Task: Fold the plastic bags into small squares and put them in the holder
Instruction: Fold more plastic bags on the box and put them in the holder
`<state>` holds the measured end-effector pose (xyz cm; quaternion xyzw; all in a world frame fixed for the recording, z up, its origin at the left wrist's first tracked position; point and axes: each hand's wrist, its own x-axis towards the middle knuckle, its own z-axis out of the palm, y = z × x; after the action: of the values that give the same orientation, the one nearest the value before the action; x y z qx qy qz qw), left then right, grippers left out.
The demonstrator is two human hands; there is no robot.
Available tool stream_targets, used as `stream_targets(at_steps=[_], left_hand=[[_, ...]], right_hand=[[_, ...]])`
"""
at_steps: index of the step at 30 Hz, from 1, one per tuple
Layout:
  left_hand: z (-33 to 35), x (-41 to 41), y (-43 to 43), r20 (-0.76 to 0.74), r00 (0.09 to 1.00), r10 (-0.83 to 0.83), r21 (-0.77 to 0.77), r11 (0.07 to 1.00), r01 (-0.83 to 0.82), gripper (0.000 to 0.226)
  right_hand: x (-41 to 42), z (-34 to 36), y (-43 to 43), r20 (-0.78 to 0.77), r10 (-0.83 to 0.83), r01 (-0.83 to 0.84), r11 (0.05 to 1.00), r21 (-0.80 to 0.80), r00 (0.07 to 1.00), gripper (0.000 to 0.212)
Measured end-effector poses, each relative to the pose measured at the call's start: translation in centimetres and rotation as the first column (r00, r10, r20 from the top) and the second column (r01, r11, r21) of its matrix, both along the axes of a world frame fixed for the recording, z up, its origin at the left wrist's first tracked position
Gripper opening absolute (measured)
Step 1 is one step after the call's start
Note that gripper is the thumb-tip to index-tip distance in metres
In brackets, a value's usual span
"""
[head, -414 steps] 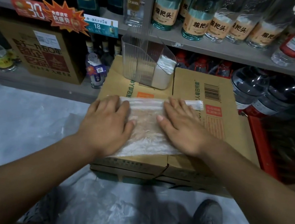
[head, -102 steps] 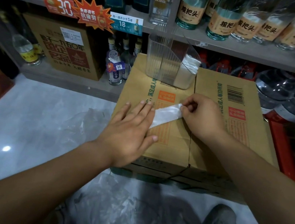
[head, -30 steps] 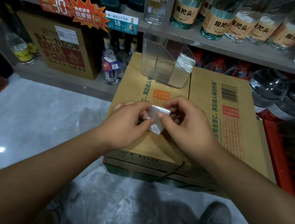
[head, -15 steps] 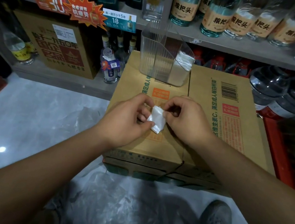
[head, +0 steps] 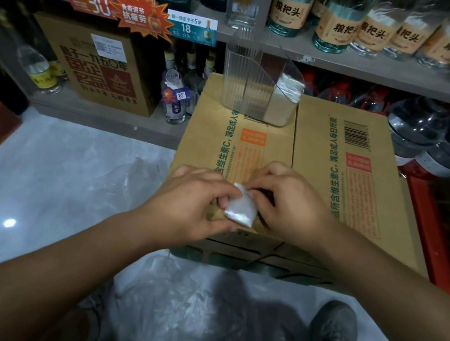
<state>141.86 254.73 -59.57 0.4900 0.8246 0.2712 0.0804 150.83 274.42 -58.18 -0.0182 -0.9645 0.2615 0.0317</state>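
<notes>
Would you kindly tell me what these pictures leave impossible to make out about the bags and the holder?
Head view only:
- Folded bag: its upper and side edges hide under fingers of the left hand and right hand, so the last fold is unclear.
- Stack in the holder: the ribbed clear wall blurs it; count unknown.
- Loose bags on the floor: crumpled, translucent, cut off by the bottom edge; count unknown.

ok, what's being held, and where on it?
Both hands pinch the folded plastic bag: left hand on its left edge, right hand on its upper right edge.
</notes>
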Motion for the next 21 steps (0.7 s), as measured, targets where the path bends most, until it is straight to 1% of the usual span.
stream_targets(at_steps=[3, 5, 8, 10, 12, 14, 16, 19, 21], left_hand=[[0.1, 0.4, 0.0, -0.044, 0.999, -0.027, -0.052, 0.998, 0.025, 0.047], [0.1, 0.6, 0.0, -0.057, 0.998, -0.034, -0.065, 0.997, 0.03, 0.037], [-0.1, 0.8, -0.1, -0.042, 0.999, -0.029, -0.029, 0.999, 0.028, 0.026], [0.0, 1.0, -0.1, -0.01, 1.0, -0.017, 0.007, 1.0, 0.017, 0.026], [0.0, 1.0, 0.0, 0.02, 1.0, -0.007, 0.045, 0.999, 0.006, 0.029], [0.0, 0.9, 0.2, 0.035, 0.999, -0.012, 0.074, 0.997, 0.01, 0.031], [0.0, 0.6, 0.4, 0.033, 0.999, -0.009, 0.084, 0.996, 0.007, 0.034], [0.1, 0.3, 0.9, 0.025, 1.0, 0.015, 0.08, 0.997, -0.017, 0.033], [0.3, 0.2, 1.3, 0.047, 0.999, 0.026, 0.099, 0.995, -0.031, 0.031]], right_hand=[[1.0, 0.2, -0.3, 0.023, 0.048, -0.047, 0.999, -0.003, 0.999, 0.023], [1.8, 0.5, -0.3, 0.022, 0.054, -0.054, 0.998, -0.012, 0.998, 0.024], [3.2, 1.1, -0.3, 0.016, 0.098, -0.098, 0.995, -0.015, 0.995, 0.038], [3.8, 1.0, -0.4, -0.007, 0.146, -0.146, 0.989, 0.017, 0.989, 0.043], [3.8, 0.5, -0.6, -0.043, 0.156, -0.153, 0.985, 0.077, 0.987, 0.033], [3.6, 0.3, -0.6, -0.102, 0.139, -0.13, 0.987, 0.09, 0.985, 0.017], [3.4, 0.8, -0.6, -0.127, 0.096, -0.092, 0.995, 0.042, 0.987, 0.008], [3.0, 1.8, -0.7, -0.168, 0.003, -0.015, 0.997, -0.069, 0.986, 0.005], [2.7, 2.3, -0.7, -0.207, -0.063, 0.033, 0.989, -0.147, 0.976, 0.002]])
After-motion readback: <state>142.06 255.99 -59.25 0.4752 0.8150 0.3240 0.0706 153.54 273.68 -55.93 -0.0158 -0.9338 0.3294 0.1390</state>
